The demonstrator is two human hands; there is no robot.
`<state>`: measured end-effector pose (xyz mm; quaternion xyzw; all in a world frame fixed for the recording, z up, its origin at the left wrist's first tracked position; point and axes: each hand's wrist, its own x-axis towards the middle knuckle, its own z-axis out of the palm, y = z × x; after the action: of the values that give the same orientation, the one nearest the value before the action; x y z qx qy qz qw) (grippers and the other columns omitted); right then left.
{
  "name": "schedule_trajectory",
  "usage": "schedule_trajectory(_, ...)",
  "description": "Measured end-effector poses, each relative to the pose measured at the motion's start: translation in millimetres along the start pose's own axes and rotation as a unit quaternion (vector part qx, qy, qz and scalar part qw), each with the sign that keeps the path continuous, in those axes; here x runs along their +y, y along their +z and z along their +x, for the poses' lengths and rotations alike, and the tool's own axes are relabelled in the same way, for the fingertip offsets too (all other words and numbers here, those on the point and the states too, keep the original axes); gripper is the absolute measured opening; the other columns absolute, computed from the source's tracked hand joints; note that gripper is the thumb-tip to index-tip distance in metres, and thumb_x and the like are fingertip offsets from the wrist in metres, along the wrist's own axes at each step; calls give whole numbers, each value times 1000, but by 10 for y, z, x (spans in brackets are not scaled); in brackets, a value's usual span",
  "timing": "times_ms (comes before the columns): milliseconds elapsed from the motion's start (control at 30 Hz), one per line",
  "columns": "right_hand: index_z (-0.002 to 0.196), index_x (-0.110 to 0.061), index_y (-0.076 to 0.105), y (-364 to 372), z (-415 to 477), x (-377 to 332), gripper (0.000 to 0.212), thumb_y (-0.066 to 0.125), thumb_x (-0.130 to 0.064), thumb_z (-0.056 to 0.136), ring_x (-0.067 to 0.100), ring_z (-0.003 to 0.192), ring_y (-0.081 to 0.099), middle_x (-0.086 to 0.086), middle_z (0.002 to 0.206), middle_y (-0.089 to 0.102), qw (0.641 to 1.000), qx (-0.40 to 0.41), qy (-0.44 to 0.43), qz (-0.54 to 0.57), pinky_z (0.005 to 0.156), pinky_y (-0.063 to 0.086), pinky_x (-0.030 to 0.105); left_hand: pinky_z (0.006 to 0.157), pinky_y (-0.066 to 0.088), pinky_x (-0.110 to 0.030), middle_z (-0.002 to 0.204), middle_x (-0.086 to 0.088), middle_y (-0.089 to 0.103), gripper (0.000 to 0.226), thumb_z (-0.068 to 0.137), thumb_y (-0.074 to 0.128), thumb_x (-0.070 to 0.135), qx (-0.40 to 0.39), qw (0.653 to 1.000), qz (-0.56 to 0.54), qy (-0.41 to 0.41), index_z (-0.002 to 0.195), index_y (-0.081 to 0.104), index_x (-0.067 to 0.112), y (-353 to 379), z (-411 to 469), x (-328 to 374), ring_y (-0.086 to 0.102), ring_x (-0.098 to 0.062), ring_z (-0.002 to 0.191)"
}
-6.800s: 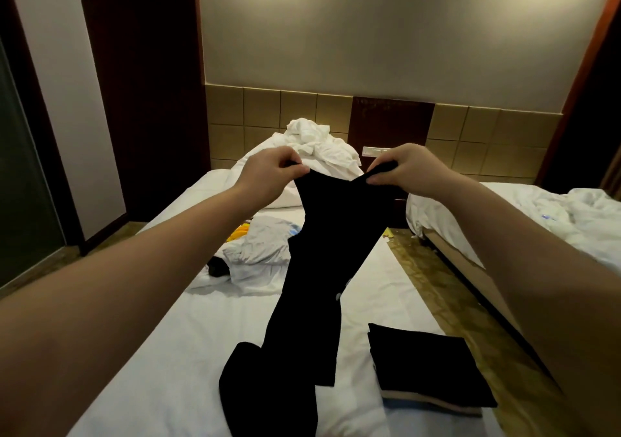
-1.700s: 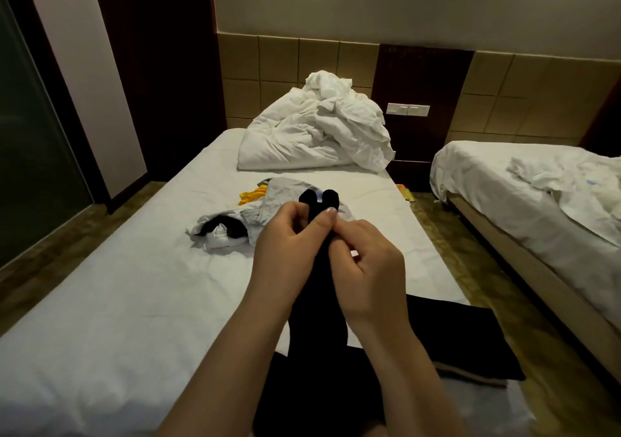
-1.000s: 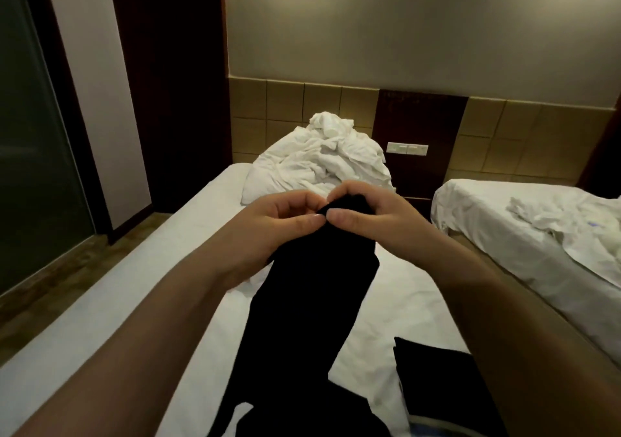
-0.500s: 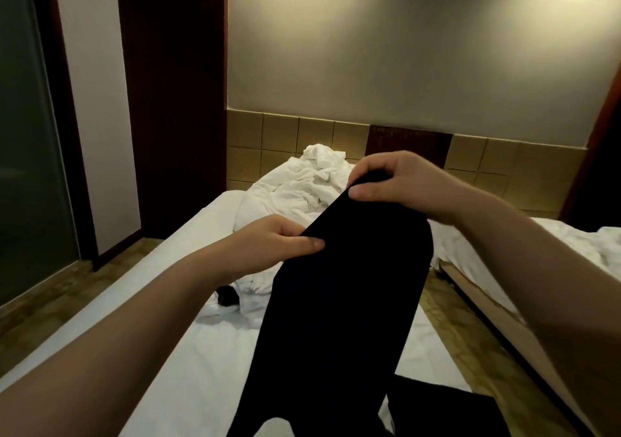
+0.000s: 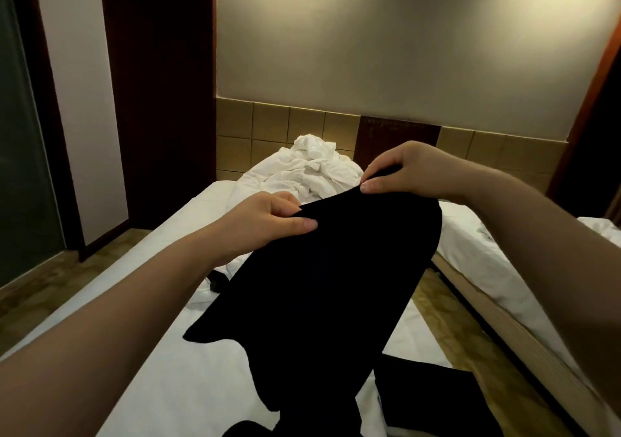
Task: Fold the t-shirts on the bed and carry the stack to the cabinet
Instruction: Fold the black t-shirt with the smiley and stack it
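Observation:
A black t-shirt [image 5: 322,288] hangs in the air over the white bed [image 5: 161,362]. My left hand [image 5: 268,221] pinches its top edge on the left. My right hand [image 5: 406,171] pinches the same edge higher and to the right. The cloth spreads between the two hands and drapes down to the mattress. A folded black garment [image 5: 433,399] lies flat on the bed at the lower right. The loose clothes further up the bed are mostly hidden behind the held shirt; only a dark scrap [image 5: 216,282] shows.
A crumpled white duvet [image 5: 302,174] is heaped at the head of the bed against the tiled wall. A second bed [image 5: 494,262] with white sheets stands to the right across a narrow floor strip [image 5: 433,309]. Dark wood panels and a glass door are on the left.
My hands have drawn apart along the shirt's top edge, the right one going up and right, so the black cloth is now spread wider. The view has tilted upward.

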<state>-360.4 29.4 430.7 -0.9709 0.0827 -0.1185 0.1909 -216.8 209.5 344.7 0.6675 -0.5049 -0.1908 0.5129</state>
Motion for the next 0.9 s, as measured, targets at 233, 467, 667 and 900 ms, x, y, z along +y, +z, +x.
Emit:
schedule_trajectory(233, 102, -30, 61, -41, 34, 91, 18, 64, -32, 84, 4, 97, 52, -12, 103, 56, 1000, 10, 12, -26, 79, 37, 15, 63, 42, -4, 65, 14, 65, 17, 78, 57, 34, -62, 996, 46, -39, 79, 69, 22, -98, -28, 19, 62, 1, 78)
schedule_trajectory(467, 99, -23, 59, -87, 38, 146, 18, 55, -37, 89, 7, 88, 54, -8, 87, 57, 998, 31, 37, -35, 69, 38, 16, 68, 41, -12, 79, -2, 60, 16, 84, 55, 28, -51, 997, 35, -44, 86, 67, 19, -112, -15, -17, 59, -9, 86)
schedule_trajectory(667, 98, -27, 53, 18, -5, 223, 7, 48, -32, 95, 10, 87, 54, -5, 92, 54, 997, 57, 36, 43, 68, 41, 19, 59, 39, -8, 62, 4, 53, 12, 86, 59, 22, -7, 997, 58, -51, 77, 66, 17, -112, 28, -99, 56, -8, 77)
schedule_trajectory(900, 97, -28, 53, 55, 13, 233, 6, 53, -31, 92, 9, 87, 54, -8, 92, 53, 995, 70, 30, 58, 68, 41, 17, 66, 37, -24, 78, -13, 56, 39, 77, 70, 32, 53, 993, 94, -50, 91, 70, -5, -1, 51, -293, 53, -21, 78)
